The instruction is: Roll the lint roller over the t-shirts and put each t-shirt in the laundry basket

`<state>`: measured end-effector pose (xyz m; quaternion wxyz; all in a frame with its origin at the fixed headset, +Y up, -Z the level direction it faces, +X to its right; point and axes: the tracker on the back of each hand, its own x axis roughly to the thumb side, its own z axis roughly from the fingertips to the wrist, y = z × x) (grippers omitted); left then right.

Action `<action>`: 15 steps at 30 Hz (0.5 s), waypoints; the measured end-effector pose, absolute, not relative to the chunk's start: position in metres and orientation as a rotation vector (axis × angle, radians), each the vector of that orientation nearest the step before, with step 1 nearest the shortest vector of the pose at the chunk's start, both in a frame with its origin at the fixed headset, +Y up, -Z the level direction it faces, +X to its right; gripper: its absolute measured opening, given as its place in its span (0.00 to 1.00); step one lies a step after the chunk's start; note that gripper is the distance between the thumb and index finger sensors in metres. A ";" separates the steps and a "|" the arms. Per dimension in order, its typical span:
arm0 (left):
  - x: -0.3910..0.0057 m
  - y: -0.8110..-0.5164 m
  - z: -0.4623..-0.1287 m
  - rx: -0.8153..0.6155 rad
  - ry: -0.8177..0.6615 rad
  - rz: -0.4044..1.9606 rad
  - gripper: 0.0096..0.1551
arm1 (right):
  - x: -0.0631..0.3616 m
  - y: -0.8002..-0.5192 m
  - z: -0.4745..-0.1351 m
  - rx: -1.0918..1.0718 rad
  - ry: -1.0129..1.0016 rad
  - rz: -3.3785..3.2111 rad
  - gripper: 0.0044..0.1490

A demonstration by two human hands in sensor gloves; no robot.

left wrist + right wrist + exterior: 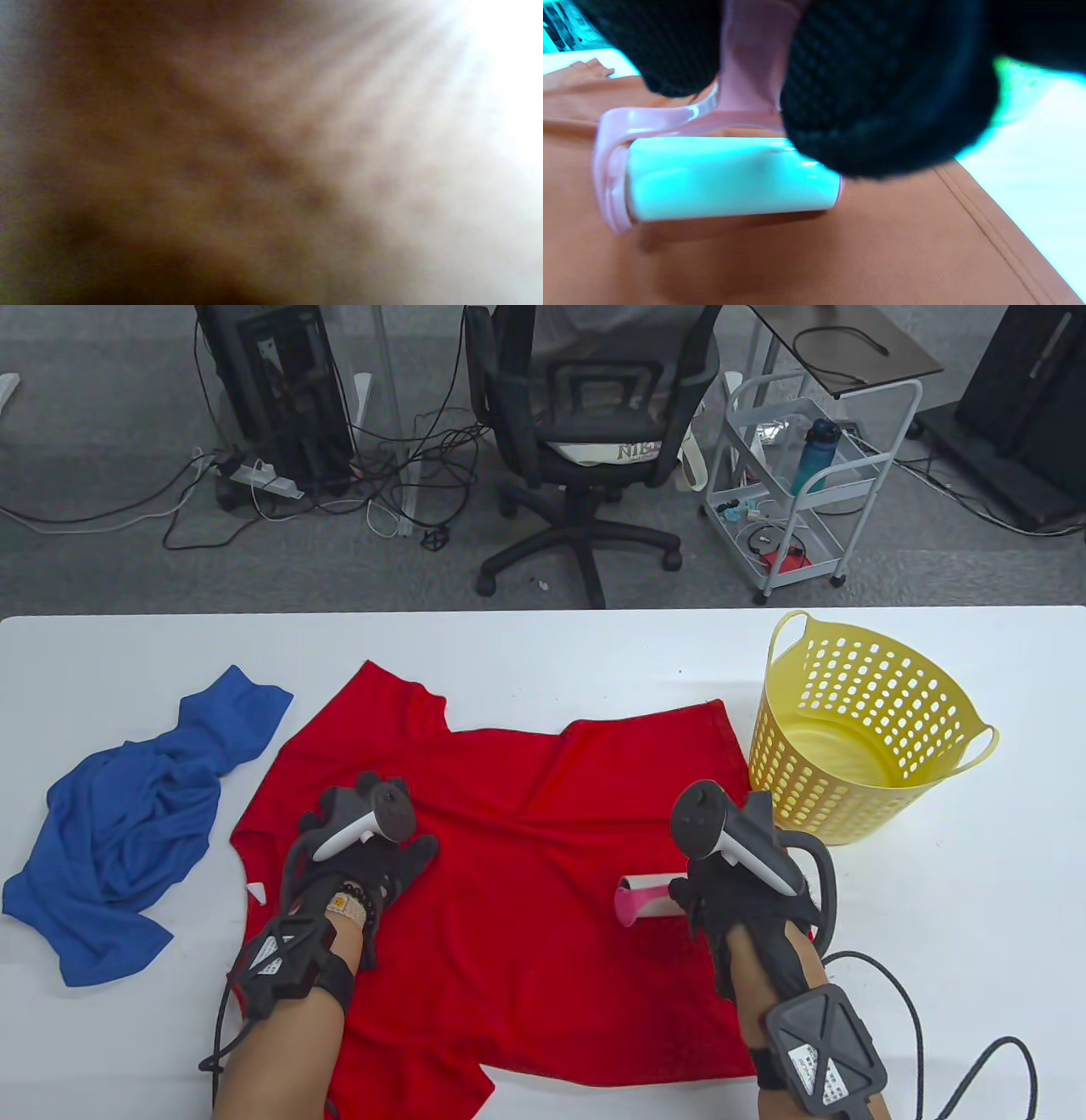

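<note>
On the white table (543, 661) a red t-shirt (526, 848) lies spread flat, with the right hand (747, 891) gripping the pink handle of a lint roller (649, 897), fingers curled round it; the roll rests on the shirt's right half, its long axis running left-right, free end pointing toward the left hand (365, 848). That hand presses flat on the shirt's left half, fingers straight and spread. A crumpled blue t-shirt (127, 831) lies at the table's left, apart from the red one; a yellow laundry basket (857, 729) stands upright just beside the red shirt's far right corner.
</note>
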<state>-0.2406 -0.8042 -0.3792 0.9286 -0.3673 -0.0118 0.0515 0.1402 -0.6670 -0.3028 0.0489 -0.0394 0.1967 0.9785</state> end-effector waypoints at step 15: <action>-0.240 -0.804 -0.379 -0.750 -0.023 0.103 0.54 | 0.092 -0.676 -0.352 -0.277 0.649 3.247 0.36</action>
